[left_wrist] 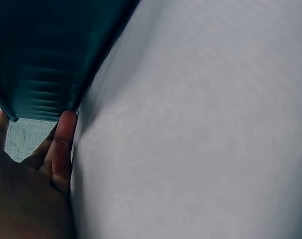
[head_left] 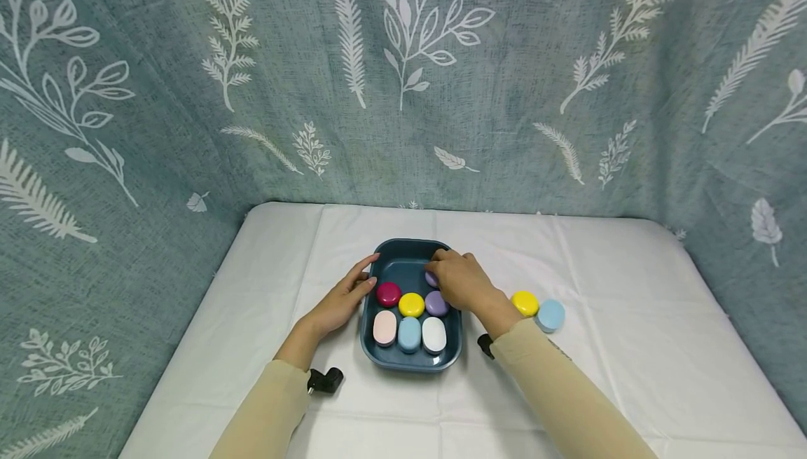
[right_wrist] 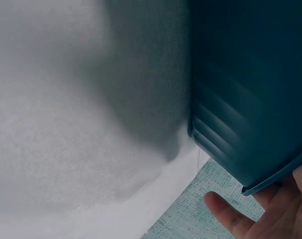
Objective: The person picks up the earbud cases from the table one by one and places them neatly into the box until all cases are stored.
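A dark blue rectangular tray point(head_left: 410, 362) holds several smooth, rounded pieces. My left hand point(head_left: 339, 305) rests against its left side, fingers extended and touching the wall, as the left wrist view also shows. Over the far right corner, my right hand point(head_left: 463, 280) pinches a purple rounded piece point(head_left: 431, 279), mostly covered by the fingers. Just nearer lies another purple piece point(head_left: 436, 303), beside a yellow piece point(head_left: 412, 305) and a crimson piece point(head_left: 389, 294). Along the near side sit a pink piece point(head_left: 384, 328), a light blue piece point(head_left: 409, 335) and a white piece point(head_left: 433, 335).
On the white tablecloth point(head_left: 656, 347), right of the tray, a yellow round piece point(head_left: 525, 303) touches a light blue one point(head_left: 551, 315). A black device point(head_left: 325, 380) shows at the left wrist, another point(head_left: 485, 345) at the right. A leaf-patterned teal curtain point(head_left: 504, 94) hangs behind the table.
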Motion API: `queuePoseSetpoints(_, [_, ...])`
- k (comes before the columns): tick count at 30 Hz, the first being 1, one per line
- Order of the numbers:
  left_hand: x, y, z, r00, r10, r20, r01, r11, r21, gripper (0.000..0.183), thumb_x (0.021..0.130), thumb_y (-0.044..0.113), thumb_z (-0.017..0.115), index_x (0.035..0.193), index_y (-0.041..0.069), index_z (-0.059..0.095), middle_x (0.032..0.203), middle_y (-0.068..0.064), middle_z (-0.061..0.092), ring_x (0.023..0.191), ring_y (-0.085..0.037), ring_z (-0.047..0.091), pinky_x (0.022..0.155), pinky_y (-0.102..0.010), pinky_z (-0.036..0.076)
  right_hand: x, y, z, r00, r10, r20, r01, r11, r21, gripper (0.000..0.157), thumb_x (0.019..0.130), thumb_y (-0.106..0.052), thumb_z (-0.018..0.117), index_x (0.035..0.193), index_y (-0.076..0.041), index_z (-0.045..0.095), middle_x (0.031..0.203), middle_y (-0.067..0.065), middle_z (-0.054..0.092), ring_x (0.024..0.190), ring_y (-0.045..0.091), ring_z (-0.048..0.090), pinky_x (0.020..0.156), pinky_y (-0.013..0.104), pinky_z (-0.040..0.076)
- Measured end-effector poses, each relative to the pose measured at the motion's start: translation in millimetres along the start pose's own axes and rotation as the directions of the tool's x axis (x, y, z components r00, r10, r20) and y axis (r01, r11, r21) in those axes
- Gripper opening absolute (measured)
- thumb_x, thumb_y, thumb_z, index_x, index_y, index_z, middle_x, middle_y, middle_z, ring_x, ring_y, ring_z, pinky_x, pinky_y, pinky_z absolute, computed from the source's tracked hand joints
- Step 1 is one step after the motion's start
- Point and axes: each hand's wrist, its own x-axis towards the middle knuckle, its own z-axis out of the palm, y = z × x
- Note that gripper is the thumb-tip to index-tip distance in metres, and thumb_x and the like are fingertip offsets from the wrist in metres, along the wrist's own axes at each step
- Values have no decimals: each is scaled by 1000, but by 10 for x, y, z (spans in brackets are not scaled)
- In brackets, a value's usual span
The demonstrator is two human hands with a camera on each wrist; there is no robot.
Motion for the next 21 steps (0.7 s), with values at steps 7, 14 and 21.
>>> queuePoseSetpoints(7, [-1, 14, -5, 1000, 12, 8, -12, 1000, -10, 53, 109, 47, 49, 159, 49, 32, 147, -13, 52, 132, -29, 56, 122, -59, 30, -29, 11, -5, 998, -28, -53, 29, 999, 17, 36, 99, -12, 69, 136, -13, 70, 133, 10, 64, 124, 29, 61, 102, 53, 49])
queuePoseSetpoints(14, [9, 5, -5, 1000, 5, 13, -4, 1000, -13, 54, 109, 47, 49, 160, 47, 31, 147, -12, 52, 131, -29, 56, 122, -59, 31, -99, 51, -23, 990, -35, -137, 45, 996, 72, 41, 100, -14, 69, 141, -14, 65, 132, 9, 65, 120, 30, 61, 100, 52, 50])
queuePoseSetpoints(21, [0, 15, -11, 1000, 7, 7, -7, 1000, -11, 53, 109, 48, 49, 159, 50, 31, 147, -12, 52, 131, -29, 56, 122, -59, 31, -230, 111, -152, 977, -9, -212, 44, 986, 162, 52, 100, -13, 68, 149, -11, 55, 134, 12, 62, 123, 32, 58, 102, 52, 50])
